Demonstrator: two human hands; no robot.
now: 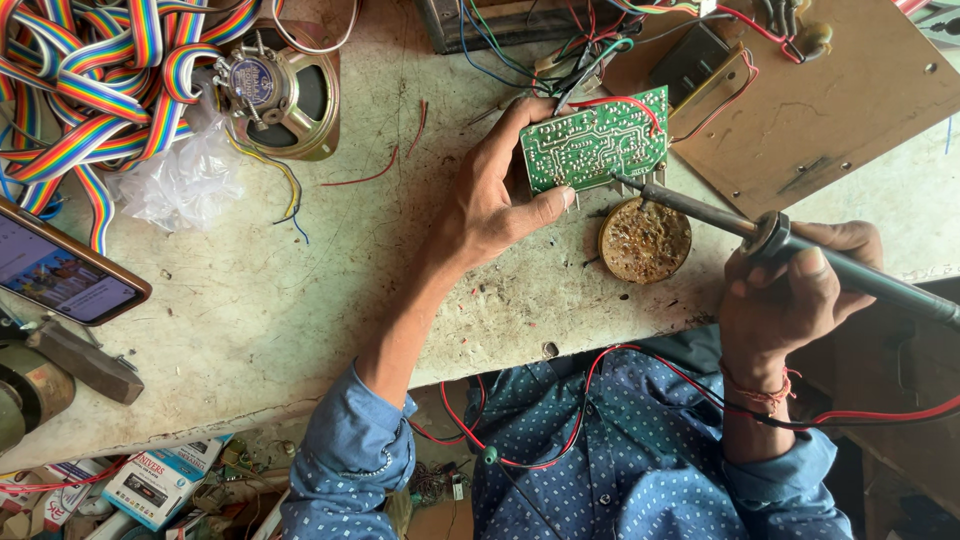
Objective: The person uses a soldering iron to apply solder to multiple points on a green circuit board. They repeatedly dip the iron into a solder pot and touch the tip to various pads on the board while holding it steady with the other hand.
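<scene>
Your worktop [300, 300] has a broad bare stretch in the middle, running down to its near edge just above your blue sleeves; that is the open room. The clutter sits around the rim: rainbow ribbon cable [90, 90] heaped at the far left corner, one speaker [285, 95] beside it, one phone [65, 275] hanging at the left edge, and a brown board [840, 110] filling the far right.

Your left hand [495, 205] grips one green circuit board [597, 140], thumb pressed on its near edge and fingers curled behind it, tilting it up off the worktop. Your right hand [790, 290] is wrapped tight around one soldering iron [760, 235], well to the right of the board, out past the worktop's near right corner. The iron's shaft reaches left and up, and its tip touches the board's lower right corner.

One round flux tin [645, 240] lies just below the board, between your two hands. A red wire [620, 102] loops over the board's top edge.
</scene>
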